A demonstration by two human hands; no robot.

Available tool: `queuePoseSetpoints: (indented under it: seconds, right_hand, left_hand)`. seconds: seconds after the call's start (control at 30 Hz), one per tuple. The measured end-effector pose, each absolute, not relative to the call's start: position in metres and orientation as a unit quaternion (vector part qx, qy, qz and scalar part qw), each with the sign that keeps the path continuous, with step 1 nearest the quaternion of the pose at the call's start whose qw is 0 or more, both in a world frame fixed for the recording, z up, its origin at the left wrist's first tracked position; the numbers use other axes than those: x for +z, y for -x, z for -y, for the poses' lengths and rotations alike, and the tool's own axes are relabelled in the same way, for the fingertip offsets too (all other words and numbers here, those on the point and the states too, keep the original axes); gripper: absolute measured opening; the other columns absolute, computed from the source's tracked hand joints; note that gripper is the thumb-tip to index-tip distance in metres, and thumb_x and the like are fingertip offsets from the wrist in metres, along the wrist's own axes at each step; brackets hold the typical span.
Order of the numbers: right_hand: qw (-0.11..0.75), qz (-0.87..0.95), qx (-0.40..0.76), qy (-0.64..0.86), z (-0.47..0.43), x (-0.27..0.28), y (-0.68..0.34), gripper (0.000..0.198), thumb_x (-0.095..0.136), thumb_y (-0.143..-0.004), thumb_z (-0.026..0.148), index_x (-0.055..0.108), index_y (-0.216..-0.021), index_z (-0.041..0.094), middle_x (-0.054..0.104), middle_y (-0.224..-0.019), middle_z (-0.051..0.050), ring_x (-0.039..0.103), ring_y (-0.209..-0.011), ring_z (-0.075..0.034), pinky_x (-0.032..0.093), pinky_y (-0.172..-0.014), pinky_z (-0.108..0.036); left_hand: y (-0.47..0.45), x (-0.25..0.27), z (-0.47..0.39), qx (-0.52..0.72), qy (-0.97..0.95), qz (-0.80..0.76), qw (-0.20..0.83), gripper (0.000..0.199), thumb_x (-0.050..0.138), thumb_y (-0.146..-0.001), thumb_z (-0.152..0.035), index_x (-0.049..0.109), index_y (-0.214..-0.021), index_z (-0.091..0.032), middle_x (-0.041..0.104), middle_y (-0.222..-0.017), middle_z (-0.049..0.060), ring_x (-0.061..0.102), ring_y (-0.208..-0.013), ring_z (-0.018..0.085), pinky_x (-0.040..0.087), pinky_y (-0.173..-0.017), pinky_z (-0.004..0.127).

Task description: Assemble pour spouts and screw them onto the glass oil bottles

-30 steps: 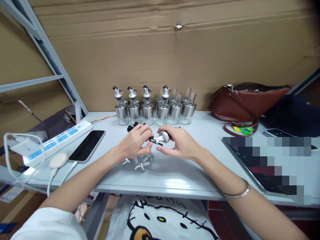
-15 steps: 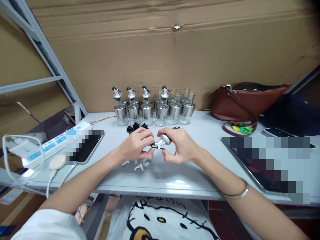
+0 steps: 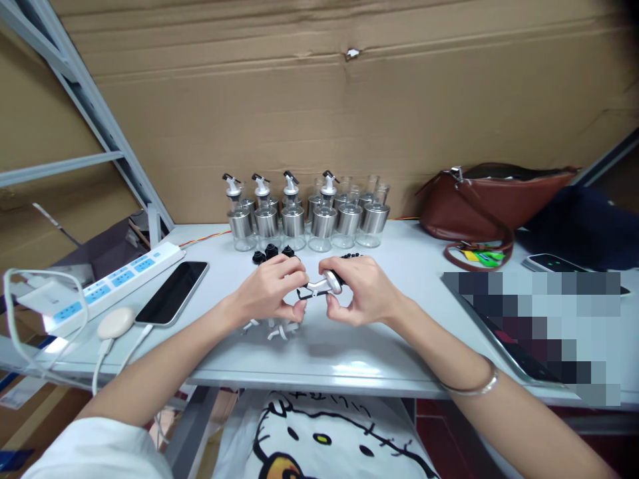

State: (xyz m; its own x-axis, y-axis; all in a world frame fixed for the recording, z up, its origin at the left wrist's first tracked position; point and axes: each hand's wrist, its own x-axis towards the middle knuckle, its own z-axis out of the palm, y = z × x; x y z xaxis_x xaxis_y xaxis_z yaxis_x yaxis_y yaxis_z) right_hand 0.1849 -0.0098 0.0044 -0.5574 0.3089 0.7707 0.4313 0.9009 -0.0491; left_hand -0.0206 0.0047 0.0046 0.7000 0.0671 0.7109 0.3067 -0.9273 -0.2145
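Observation:
Between my hands is a bottle pourer spout (image 3: 324, 285), silvery white with a black flip lever along its lower side. My right hand (image 3: 360, 291) is closed around its wide base. My left hand (image 3: 272, 288) has its fingers curled at the narrow tip, touching the spout end and lever. Small white spout pieces (image 3: 283, 330) lie on the table below my left hand. Black stopper parts (image 3: 272, 251) stand just beyond it, and more small black parts (image 3: 352, 255) show behind my right hand, partly hidden.
Glass bottles with steel bands (image 3: 323, 223) stand in rows at the back, several topped with pourers. On the left are a power strip (image 3: 117, 286), a phone (image 3: 173, 293) and a white charger (image 3: 116, 324). A brown handbag (image 3: 492, 203) and a blurred-out flat device (image 3: 504, 332) lie right.
The pourer has turned slightly in my hands, so its silvery body shows more and the black lever now slants below it. My hands have stayed nearly in place.

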Motion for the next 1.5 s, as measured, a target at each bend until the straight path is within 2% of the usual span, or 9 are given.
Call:
queuePoseSetpoints:
  seconds: [0.57, 1.0, 1.17, 1.3, 1.5]
  right_hand:
    - [0.415, 0.884, -0.073, 0.201, 0.010, 0.007, -0.186, 0.031, 0.047, -0.064, 0.027, 0.050, -0.093, 0.018, 0.056, -0.064, 0.000, 0.047, -0.050, -0.014, 0.036, -0.049, -0.025]
    - [0.361, 0.902, -0.049, 0.233, 0.009, 0.009, -0.186, 0.040, 0.048, -0.066, 0.025, 0.052, -0.105, 0.016, 0.059, -0.076, -0.003, 0.051, -0.057, -0.014, 0.039, -0.053, -0.025]
    - [0.383, 0.897, -0.033, 0.218, 0.005, 0.008, -0.187, 0.040, 0.050, -0.074, 0.032, 0.051, -0.111, 0.016, 0.062, -0.079, -0.004, 0.055, -0.061, -0.015, 0.044, -0.057, -0.027]
    - [0.418, 0.878, -0.071, 0.220, 0.000, 0.008, -0.189, 0.042, 0.054, -0.083, 0.042, 0.050, -0.115, 0.015, 0.064, -0.081, -0.005, 0.059, -0.065, -0.017, 0.047, -0.058, -0.027]
    - [0.469, 0.846, -0.096, 0.233, -0.003, 0.009, -0.192, 0.029, 0.046, -0.093, 0.024, 0.046, -0.122, 0.020, 0.067, -0.098, -0.009, 0.066, -0.086, -0.020, 0.054, -0.070, -0.031]
  left_hand:
    - [0.022, 0.006, -0.005, -0.363, 0.912, 0.110, 0.155, 0.007, 0.044, -0.084, -0.017, 0.047, -0.079, -0.020, 0.059, -0.073, 0.003, 0.050, -0.063, 0.015, 0.043, -0.060, 0.026]
    - [0.020, 0.005, -0.006, -0.381, 0.908, 0.090, 0.151, 0.018, 0.046, -0.085, -0.021, 0.040, -0.069, -0.022, 0.048, -0.058, -0.003, 0.045, -0.055, 0.013, 0.044, -0.058, 0.024]
    - [0.023, 0.012, -0.004, -0.381, 0.905, 0.132, 0.137, 0.015, 0.042, -0.082, -0.018, 0.042, -0.067, -0.021, 0.051, -0.059, -0.001, 0.046, -0.055, 0.013, 0.042, -0.056, 0.025]
    - [0.017, 0.022, -0.003, -0.375, 0.908, 0.148, 0.119, 0.017, 0.040, -0.086, -0.020, 0.042, -0.069, -0.021, 0.052, -0.060, -0.001, 0.046, -0.055, 0.013, 0.041, -0.056, 0.025]
    - [-0.002, 0.042, -0.012, -0.353, 0.915, 0.136, 0.138, 0.031, 0.034, -0.096, -0.029, 0.040, -0.067, -0.020, 0.049, -0.056, -0.004, 0.045, -0.051, 0.012, 0.038, -0.055, 0.025]
